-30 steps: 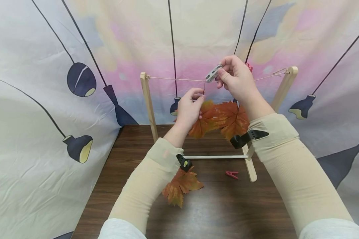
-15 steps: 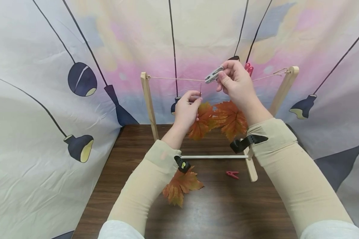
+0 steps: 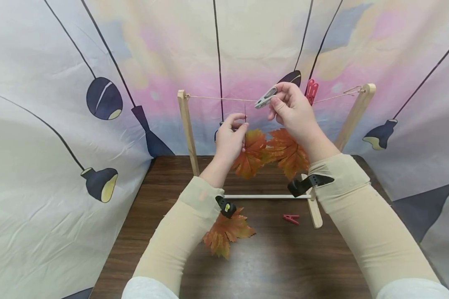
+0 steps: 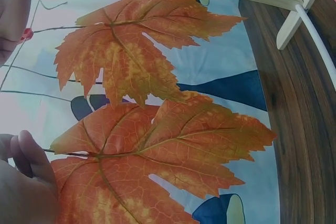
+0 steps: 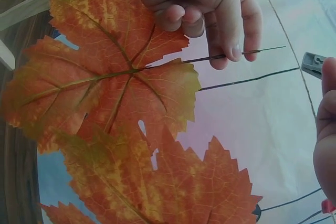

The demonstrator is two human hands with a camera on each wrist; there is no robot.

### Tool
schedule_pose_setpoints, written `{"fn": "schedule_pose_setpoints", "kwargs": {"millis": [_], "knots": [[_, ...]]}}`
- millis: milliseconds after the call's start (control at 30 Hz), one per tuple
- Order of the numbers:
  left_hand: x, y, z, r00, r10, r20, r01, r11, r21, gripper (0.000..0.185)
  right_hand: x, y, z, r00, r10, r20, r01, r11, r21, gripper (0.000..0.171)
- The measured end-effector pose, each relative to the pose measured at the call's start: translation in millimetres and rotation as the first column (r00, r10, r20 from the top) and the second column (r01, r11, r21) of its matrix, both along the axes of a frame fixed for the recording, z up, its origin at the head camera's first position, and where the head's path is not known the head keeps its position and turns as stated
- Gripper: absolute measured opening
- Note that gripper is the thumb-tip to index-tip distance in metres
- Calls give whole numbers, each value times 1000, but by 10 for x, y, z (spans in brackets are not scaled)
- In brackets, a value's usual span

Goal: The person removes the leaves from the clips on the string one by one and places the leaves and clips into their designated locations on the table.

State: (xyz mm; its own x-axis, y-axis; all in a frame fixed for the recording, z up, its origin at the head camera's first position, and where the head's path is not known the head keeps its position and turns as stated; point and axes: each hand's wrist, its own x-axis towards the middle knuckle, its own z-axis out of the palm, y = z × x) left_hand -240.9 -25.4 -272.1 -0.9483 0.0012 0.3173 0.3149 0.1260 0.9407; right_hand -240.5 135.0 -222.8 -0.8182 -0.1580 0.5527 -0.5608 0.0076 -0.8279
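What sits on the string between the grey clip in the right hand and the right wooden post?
A red clothespin is clipped on the string between the grey clip and the right post, seen in the head view.

A dark brown wooden table (image 3: 292, 265) carries everything. Near its middle, at about 10 o'clock from centre, lies 1 orange maple leaf (image 3: 226, 232). A small red clothespin (image 3: 290, 218) lies flat at 3 o'clock from that leaf, well apart from it. A light wooden rack (image 3: 314, 207) stands on the far half, at 12 o'clock.
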Motion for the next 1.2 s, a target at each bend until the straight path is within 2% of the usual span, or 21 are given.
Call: {"fn": "schedule_pose_setpoints", "kwargs": {"millis": [100, 133, 367, 533, 667, 833, 1033, 1200], "knots": [[110, -8, 78, 1000, -3, 18, 3, 1000, 8, 21, 12, -8, -18, 1000, 1, -12, -1, 999, 49, 25], [103, -13, 67, 1000, -3, 16, 3, 1000, 11, 21, 28, -18, -12, 1000, 0, -14, 1, 998, 64, 25], [-159, -49, -157, 1000, -19, 7, 19, 999, 27, 23, 169, -93, 57, 1000, -29, -7, 30, 992, 125, 25], [-203, -63, -219, 1000, 0, -17, 1, 1000, 13, 21, 132, -61, -11, 999, -39, -9, 40, 990, 139, 29], [-205, -73, -240, 1000, 4, -22, -3, 1000, 26, 19, 52, -15, -111, 999, -52, 8, 51, 990, 134, 31], [-196, -88, -236, 1000, -5, 13, 5, 999, 45, 20, 0, 10, -189, 997, -66, 33, 62, 990, 124, 34], [-99, -110, -175, 999, 3, 36, -5, 999, 53, 20, -8, 27, -246, 996, -62, 65, 54, 992, 117, 36], [-142, -134, -250, 1000, 11, 17, -12, 999, 42, 17, -19, 31, -314, 995, -53, 79, 44, 992, 116, 36]]}}
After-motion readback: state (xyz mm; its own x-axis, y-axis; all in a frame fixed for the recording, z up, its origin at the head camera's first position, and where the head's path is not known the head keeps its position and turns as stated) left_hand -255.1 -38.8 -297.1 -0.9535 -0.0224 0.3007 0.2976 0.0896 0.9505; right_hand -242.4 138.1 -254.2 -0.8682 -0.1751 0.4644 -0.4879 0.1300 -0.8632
